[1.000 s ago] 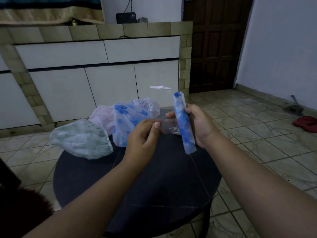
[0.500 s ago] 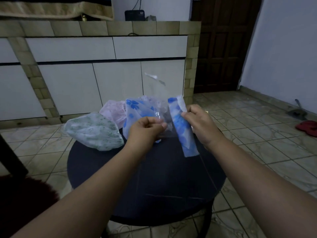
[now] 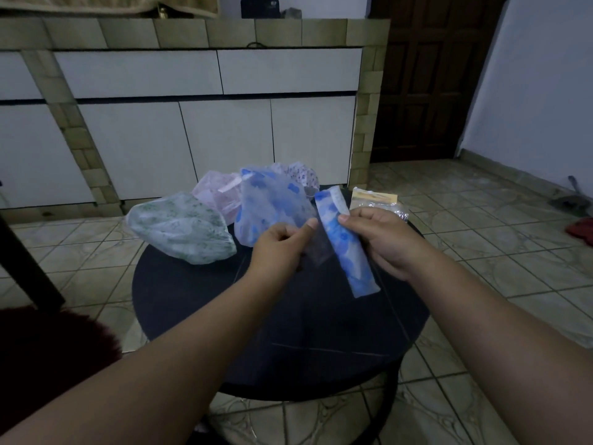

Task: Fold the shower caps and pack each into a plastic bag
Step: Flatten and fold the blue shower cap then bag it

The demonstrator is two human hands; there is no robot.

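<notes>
Nearest to us, the round dark table (image 3: 199,316) shows a broad bare stretch of top between our forearms and its near rim, with tiled floor (image 3: 481,252) open on the left and right. Over the middle of the table our left hand (image 3: 282,248) has its fingers curled in and the thumb pressed against them, pinching a clear plastic bag (image 3: 316,252); the bag is thin and blurred, so we cannot tell where its mouth lies. Just right of it, our right hand (image 3: 382,239) grips the folded shower cap (image 3: 345,248), thumb across the front and fingers behind. That cap is folded into a long narrow strip, white with blue flowers, tilted with its lower end hanging free above the table.

Farther back, along the far rim, lie loose caps: a green-patterned cap (image 3: 179,232) at the left, a pink cap (image 3: 218,194), a blue-flowered cap (image 3: 269,200) just beyond our left hand, and a small-print cap (image 3: 298,175) behind it. At the far right edge sits a pack of clear bags (image 3: 375,200). Beyond the table stand white cupboards (image 3: 192,136) and a dark door (image 3: 426,75).
</notes>
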